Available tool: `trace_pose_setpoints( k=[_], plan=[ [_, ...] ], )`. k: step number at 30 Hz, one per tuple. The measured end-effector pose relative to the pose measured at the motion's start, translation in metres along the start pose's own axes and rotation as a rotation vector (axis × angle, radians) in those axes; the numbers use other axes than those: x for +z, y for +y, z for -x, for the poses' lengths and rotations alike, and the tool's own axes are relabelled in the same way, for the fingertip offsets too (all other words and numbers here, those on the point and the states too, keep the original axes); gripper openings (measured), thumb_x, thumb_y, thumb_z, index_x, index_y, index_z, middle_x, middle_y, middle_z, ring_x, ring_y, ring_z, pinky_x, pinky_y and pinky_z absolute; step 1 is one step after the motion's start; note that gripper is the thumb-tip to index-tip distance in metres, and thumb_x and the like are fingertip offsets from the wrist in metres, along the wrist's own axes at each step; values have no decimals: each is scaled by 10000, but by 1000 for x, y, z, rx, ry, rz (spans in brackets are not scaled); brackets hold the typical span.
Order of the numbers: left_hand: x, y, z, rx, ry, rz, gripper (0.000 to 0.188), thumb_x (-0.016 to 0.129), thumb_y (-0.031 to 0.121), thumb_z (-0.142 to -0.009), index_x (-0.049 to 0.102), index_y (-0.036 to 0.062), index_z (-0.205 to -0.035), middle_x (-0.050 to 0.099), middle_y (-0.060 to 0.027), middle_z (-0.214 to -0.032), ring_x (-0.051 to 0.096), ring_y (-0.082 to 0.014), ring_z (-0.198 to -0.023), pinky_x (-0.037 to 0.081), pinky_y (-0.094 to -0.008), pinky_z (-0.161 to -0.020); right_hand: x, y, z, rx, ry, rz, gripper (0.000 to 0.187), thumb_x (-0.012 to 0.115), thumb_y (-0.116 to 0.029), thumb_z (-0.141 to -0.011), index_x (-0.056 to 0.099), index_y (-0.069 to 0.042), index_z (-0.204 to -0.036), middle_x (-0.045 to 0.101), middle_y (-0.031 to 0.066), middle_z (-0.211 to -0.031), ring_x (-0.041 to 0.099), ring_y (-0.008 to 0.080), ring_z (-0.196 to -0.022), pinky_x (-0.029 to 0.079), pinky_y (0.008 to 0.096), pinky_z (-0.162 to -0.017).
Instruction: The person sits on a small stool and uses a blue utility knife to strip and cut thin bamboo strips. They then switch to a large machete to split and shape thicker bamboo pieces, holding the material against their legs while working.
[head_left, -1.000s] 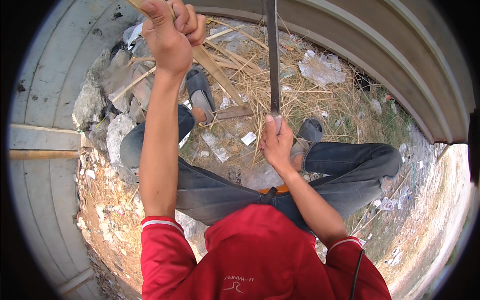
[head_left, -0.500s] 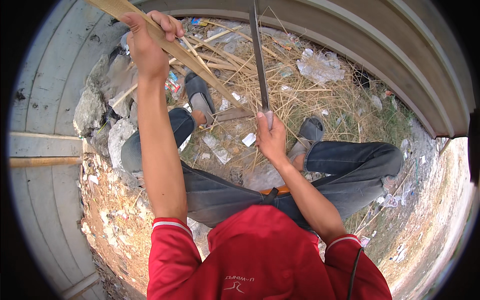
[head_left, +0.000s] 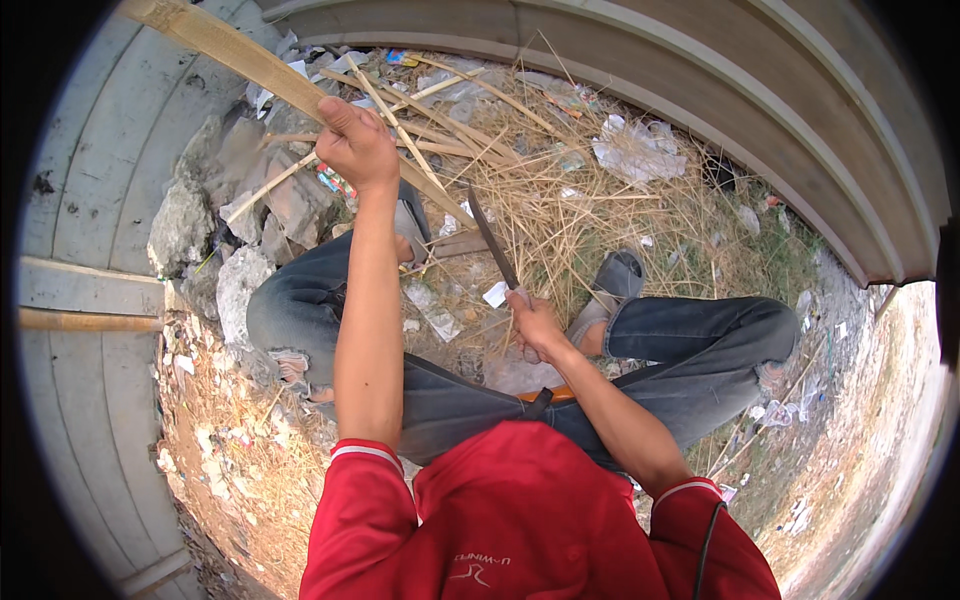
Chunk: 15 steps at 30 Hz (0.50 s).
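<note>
My left hand (head_left: 358,145) is wrapped around a long flat strip of bamboo or wood (head_left: 235,60). The strip slants from the upper left down toward the ground between my feet. A thinner pale sliver (head_left: 385,110) runs close beside its lower part; I cannot tell whether the two are joined. My right hand (head_left: 535,325) grips the handle of a machete (head_left: 492,238). Its dark blade points up and left, with the tip close to the strip's lower end. Whether the blade touches the strip is unclear.
Split sticks (head_left: 455,130) and dry straw (head_left: 590,205) cover the ground ahead. Grey rocks (head_left: 180,225) lie at the left beside a panelled wall (head_left: 80,180). A corrugated metal sheet (head_left: 640,45) curves across the far side. Sandals (head_left: 622,275) are on my feet, and plastic scraps (head_left: 640,150) lie about.
The machete has swung down from nearly upright to a leftward slant near the strip's lower end. My left hand sits lower and farther right, now closed around the strip.
</note>
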<state>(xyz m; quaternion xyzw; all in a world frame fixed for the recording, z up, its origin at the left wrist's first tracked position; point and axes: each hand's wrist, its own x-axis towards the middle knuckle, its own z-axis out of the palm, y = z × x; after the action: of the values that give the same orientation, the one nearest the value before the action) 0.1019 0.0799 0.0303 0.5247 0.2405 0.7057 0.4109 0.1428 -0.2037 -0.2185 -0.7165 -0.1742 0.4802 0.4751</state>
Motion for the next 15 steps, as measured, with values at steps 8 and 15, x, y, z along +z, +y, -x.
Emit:
trace_pose_setpoints(
  k=[8,15],
  plan=[
    [9,-4,2,97,30,-185,716,452,620,-1037,414,71,-579,442,-20,-494,441,-128,-412,346,-281,-400,-5,-152,40,-404,147,-263,463,568,-380,-1049,640,26,-837,646,124,-739,655,257,-646,482,415,-564],
    [10,-13,-9,98,52,-183,725,450,606,-1046,413,65,-564,438,-23,-482,464,-131,-425,360,-285,-407,-9,-32,13,41,97,71,415,600,-377,-1036,564,-60,-771,497,21,-559,491,150,-414,428,337,-397]
  ],
)
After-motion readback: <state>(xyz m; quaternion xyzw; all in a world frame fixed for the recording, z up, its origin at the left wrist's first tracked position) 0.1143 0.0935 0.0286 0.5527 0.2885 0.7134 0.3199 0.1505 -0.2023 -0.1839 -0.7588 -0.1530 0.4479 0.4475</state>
